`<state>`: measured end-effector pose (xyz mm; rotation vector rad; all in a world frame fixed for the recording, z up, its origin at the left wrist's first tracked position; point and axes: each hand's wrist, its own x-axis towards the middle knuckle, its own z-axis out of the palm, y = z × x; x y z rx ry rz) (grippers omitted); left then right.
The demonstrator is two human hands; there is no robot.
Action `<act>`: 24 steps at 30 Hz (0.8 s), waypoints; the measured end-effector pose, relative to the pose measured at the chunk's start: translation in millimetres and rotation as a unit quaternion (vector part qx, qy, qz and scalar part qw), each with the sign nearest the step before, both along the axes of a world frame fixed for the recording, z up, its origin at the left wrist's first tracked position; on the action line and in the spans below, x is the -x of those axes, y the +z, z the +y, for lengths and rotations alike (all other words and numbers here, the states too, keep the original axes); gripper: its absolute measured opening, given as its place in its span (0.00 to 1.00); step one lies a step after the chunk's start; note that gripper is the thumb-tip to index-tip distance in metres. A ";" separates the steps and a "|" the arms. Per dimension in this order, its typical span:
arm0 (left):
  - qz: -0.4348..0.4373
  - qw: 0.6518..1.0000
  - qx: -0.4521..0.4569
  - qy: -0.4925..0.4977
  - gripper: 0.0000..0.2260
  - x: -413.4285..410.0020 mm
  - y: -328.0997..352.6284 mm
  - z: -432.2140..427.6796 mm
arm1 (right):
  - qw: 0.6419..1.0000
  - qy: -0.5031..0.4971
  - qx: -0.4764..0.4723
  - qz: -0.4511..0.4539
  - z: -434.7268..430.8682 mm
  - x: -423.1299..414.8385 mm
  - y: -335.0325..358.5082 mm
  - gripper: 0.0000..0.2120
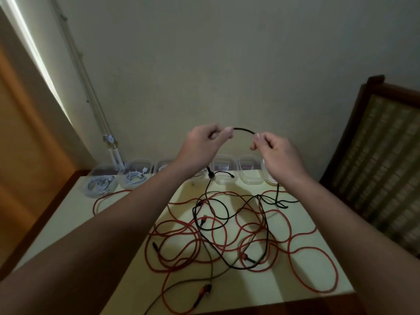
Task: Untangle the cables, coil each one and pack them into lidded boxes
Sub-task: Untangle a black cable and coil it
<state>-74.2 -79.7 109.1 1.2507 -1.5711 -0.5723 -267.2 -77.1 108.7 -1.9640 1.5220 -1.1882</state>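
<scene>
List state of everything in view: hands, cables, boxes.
Left hand: raised, pinches the black cable.
Right hand: raised, pinches the same cable.
Black cable: arched between the hands, rest hanging into the tangle, not coiled.
Red cables: tangled loose on the table, not coiled.
Left boxes: hold white cables; lids cannot tell.
Right boxes: contents unclear.

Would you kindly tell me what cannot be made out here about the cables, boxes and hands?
- Head view: the black cable is hidden past the left hand and right hand by fingers and wrists.
- Head view: contents of the clear boxes behind the wrists are hidden; lids are too dim to tell.
- Head view: the red cables run off the bottom edge and under the left forearm.
</scene>
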 end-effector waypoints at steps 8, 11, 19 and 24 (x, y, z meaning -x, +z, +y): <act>0.260 0.948 -0.177 -0.043 0.09 -31.6 3.9 38.8 | 0.999 -0.004 -0.020 -0.048 28.1 24.6 8.3 0.13; 0.410 0.876 -0.239 -0.086 0.07 -36.3 19.5 59.5 | 0.996 -0.005 -0.020 -0.085 43.0 29.7 8.3 0.13; 0.546 0.799 -0.225 -0.111 0.10 -44.1 67.0 123.6 | 0.994 -0.032 0.022 -0.104 87.1 49.2 39.0 0.11; 0.611 0.767 -0.176 -0.089 0.08 -40.2 99.3 157.5 | 0.995 -0.032 0.054 -0.080 117.8 57.1 62.1 0.09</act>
